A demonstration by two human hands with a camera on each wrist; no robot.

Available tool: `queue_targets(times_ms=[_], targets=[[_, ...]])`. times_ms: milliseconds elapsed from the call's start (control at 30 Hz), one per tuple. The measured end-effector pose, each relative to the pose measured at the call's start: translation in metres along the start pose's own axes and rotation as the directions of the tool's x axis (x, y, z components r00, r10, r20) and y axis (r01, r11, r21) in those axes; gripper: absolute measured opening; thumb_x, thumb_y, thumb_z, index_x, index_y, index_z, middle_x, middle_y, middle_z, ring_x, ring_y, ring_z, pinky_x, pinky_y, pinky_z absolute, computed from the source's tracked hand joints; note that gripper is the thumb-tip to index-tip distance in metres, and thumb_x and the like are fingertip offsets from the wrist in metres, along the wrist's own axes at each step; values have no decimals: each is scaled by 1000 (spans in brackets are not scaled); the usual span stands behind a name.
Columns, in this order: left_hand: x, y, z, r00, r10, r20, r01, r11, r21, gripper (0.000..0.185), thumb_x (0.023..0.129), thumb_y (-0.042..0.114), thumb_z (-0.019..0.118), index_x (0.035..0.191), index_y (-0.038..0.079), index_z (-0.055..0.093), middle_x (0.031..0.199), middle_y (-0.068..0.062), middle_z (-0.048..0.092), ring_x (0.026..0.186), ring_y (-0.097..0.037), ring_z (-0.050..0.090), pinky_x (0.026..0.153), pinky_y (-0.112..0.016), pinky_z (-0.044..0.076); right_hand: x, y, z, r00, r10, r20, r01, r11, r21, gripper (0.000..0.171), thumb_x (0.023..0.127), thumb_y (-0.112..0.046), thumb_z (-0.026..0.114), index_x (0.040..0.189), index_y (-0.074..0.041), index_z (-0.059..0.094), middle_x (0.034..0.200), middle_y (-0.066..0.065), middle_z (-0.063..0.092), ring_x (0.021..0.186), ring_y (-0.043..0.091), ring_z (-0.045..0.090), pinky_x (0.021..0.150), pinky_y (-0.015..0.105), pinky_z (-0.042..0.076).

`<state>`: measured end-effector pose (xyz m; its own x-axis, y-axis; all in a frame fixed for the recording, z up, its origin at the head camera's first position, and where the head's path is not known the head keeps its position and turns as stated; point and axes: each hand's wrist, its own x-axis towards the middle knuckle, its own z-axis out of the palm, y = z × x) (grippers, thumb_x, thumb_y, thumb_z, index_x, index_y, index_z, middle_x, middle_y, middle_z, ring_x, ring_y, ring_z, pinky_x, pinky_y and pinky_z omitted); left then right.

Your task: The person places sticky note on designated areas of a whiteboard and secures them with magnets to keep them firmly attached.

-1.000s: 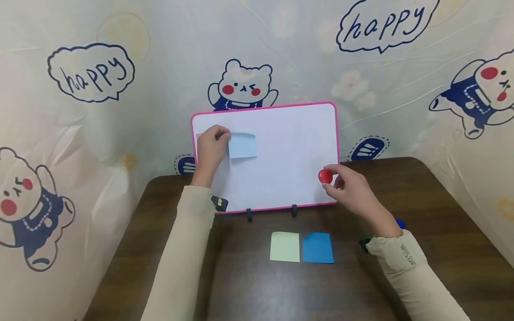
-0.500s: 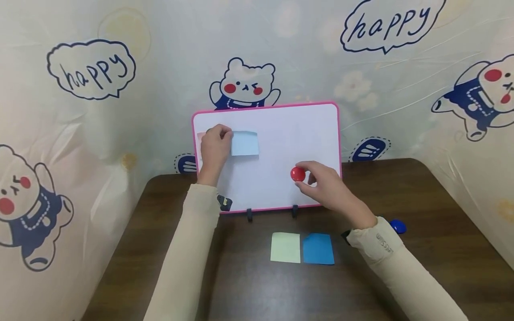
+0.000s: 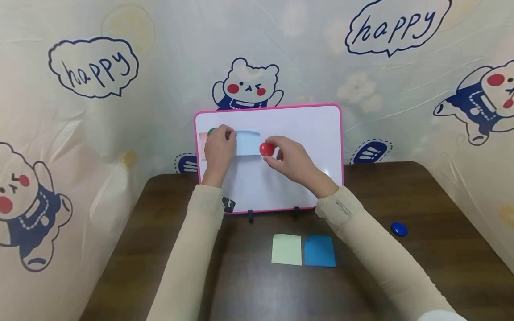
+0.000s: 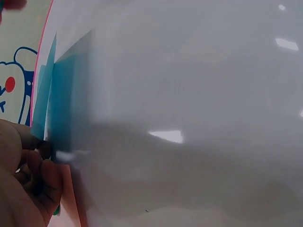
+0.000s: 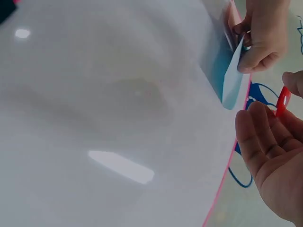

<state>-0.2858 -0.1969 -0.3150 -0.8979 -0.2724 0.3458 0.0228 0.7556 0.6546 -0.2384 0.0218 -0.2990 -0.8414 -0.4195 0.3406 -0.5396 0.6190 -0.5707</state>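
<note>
A pink-framed whiteboard (image 3: pixel 305 129) stands upright at the back of the table. My left hand (image 3: pixel 218 147) pinches the left edge of a light blue sticky note (image 3: pixel 249 143) against the board, over a pink note (image 3: pixel 202 143) and a green magnet (image 3: pixel 211 132). In the left wrist view the fingers (image 4: pixel 33 170) grip the blue note (image 4: pixel 61 109). My right hand (image 3: pixel 289 158) pinches a red round magnet (image 3: pixel 267 149) at the note's right edge. In the right wrist view the red magnet (image 5: pixel 282 100) shows edge-on beside the blue note (image 5: pixel 233 80).
On the dark wooden table (image 3: pixel 160 249) in front of the board lie a pale green sticky note (image 3: pixel 286 249) and a blue sticky note (image 3: pixel 319 251). A blue magnet (image 3: pixel 399 229) rests at the right. A patterned plastic sheet (image 3: pixel 100 111) covers the wall behind.
My right hand has carried the red magnet from the board's lower right edge up and left to the blue note's right edge. The left hand has stayed on the note.
</note>
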Motion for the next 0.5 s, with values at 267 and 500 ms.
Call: queue_targets(times_ms=[267,500], targets=[[-4,-3,0,998,44,-34,-44,999,2,25,102,28,58,110,6,66,96,-8,65,89,-23,58,81,-38,51,53,-8,25,998,53,37,-54,998,24,53,90,-26,78,136,-11,57,123,4,62,96,16,57,83,27,53],[-3,0,2,997,65,-38,-66,998,-2,22,102,25,59,108,5,66,92,-8,61,84,-23,56,75,-37,48,73,-6,31,995,86,55,-85,996,-23,48,93,-26,74,135,-8,58,126,6,59,107,18,54,94,29,49]])
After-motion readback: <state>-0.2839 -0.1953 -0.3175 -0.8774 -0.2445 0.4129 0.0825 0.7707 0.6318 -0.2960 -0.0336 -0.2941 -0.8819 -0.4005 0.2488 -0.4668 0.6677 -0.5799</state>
